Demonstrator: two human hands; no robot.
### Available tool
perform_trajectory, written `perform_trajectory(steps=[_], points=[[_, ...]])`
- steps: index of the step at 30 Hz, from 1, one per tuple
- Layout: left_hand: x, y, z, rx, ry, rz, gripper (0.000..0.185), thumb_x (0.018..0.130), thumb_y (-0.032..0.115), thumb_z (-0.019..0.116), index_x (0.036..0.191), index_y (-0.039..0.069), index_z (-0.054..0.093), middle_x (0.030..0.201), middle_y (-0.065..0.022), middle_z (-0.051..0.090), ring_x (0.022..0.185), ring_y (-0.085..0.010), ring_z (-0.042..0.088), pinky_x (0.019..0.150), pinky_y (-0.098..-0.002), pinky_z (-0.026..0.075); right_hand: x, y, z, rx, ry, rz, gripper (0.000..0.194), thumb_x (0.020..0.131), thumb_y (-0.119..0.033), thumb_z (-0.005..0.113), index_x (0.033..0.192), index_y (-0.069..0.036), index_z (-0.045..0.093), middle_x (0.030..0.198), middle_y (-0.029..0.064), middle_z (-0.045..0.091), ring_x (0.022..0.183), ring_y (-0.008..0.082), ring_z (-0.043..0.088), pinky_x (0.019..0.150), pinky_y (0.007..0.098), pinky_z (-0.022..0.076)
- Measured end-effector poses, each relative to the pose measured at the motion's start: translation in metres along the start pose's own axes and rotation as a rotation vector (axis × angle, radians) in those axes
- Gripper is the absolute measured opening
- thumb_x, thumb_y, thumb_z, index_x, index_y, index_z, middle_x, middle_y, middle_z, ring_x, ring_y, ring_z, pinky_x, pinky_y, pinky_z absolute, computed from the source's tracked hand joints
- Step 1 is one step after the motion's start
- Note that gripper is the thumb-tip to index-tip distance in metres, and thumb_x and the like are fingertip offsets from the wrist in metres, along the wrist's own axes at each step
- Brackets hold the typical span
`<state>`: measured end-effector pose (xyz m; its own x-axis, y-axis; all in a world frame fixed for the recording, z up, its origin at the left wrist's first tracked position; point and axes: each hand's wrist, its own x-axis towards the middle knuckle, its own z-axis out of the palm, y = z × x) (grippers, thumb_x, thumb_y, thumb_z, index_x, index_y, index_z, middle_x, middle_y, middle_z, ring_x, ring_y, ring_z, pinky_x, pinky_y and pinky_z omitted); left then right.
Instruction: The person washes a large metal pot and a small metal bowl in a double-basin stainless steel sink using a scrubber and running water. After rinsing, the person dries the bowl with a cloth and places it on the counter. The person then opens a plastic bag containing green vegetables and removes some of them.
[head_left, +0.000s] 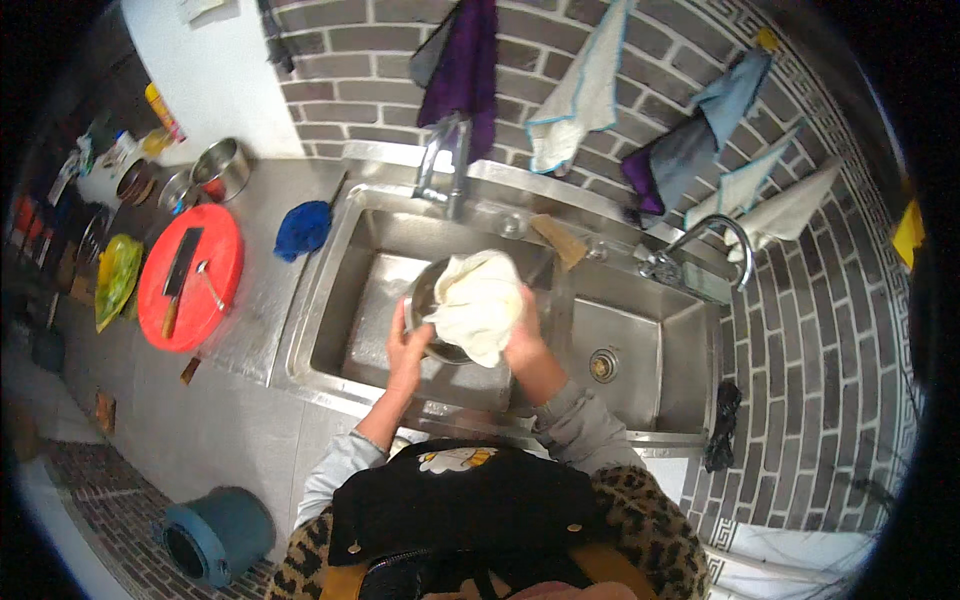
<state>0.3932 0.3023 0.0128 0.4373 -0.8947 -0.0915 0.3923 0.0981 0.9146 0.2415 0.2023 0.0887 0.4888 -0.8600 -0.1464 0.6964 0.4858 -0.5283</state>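
Note:
Over the left basin of a stainless steel double sink (307, 373), my left hand (409, 341) grips the left rim of a round metal bowl (425, 292). My right hand (529, 337) is at the bowl's right side, against a whitish mass (480, 304) that looks like dough or wet cloth. That mass covers most of the bowl and reaches over its edge; its exact kind I cannot tell. The fingers of my right hand are partly hidden behind it, so whether they hold the bowl or the mass is unclear.
Faucets (448, 165) (694, 247) rise behind both basins. On the left counter lie a blue cloth (303, 229) and a red cutting board (217, 300) bearing a cleaver (182, 262) and a spoon (211, 285). Towels (581, 90) hang on the brick wall. A bucket (225, 532) stands at lower left.

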Motion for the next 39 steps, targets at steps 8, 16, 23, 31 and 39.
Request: perform_trajectory(steps=[8, 16, 23, 31, 39], points=[[0.009, -0.004, -0.012, 0.003, 0.026, -0.155, 0.067, 0.082, 0.026, 0.059, 0.140, 0.015, 0.029, 0.129, -0.0103, 0.044, 0.107, -0.0235, 0.052, 0.070, -0.0359, 0.055, -0.067, -0.164, 0.008, -0.004, -0.271, -0.336, 0.042, 0.093, -0.034, 0.046, 0.123, -0.004, 0.047, 0.112, 0.0074, 0.056, 0.096, 0.0202, 0.057, 0.082, 0.0331, 0.0482], [0.020, -0.021, 0.012, -0.025, 0.006, -0.295, 0.067, 0.081, 0.030, 0.059, 0.139, 0.015, 0.030, 0.125, -0.0099, 0.045, 0.103, -0.0232, 0.053, 0.072, -0.0399, 0.053, -0.079, -0.272, -0.007, -0.025, -0.149, -0.813, 0.038, 0.090, -0.026, 0.047, 0.115, 0.002, 0.049, 0.105, 0.0118, 0.059, 0.088, 0.0231, 0.059, 0.077, 0.0318, 0.0487], [0.027, -0.023, 0.020, 0.023, -0.033, -0.264, 0.064, 0.081, 0.030, 0.059, 0.137, 0.015, 0.032, 0.123, -0.0098, 0.047, 0.103, -0.0247, 0.053, 0.072, -0.0404, 0.052, -0.121, -0.318, 0.044, -0.103, 0.212, -0.956, 0.027, 0.085, -0.022, 0.052, 0.101, 0.000, 0.053, 0.095, 0.0113, 0.059, 0.078, 0.0196, 0.057, 0.071, 0.0317, 0.0469], [0.015, -0.010, 0.013, 0.063, 0.117, -0.184, 0.064, 0.082, 0.031, 0.060, 0.137, 0.016, 0.033, 0.125, -0.0105, 0.045, 0.108, -0.0257, 0.050, 0.073, -0.0434, 0.052, -0.061, -0.533, -0.010, -1.059, 0.774, -1.249, 0.031, 0.084, -0.019, 0.052, 0.108, 0.000, 0.054, 0.099, 0.0157, 0.060, 0.087, 0.0259, 0.059, 0.077, 0.0373, 0.0481], [-0.001, -0.002, 0.003, 0.092, 0.214, -0.093, 0.061, 0.083, 0.022, 0.059, 0.138, 0.011, 0.033, 0.125, -0.0094, 0.048, 0.109, -0.0224, 0.051, 0.070, -0.0344, 0.053, 0.052, -0.671, 0.051, -2.238, 0.834, -1.356, 0.036, 0.083, -0.022, 0.049, 0.113, -0.004, 0.056, 0.122, 0.0221, 0.051, 0.112, 0.0316, 0.052, 0.095, 0.0455, 0.0391]])
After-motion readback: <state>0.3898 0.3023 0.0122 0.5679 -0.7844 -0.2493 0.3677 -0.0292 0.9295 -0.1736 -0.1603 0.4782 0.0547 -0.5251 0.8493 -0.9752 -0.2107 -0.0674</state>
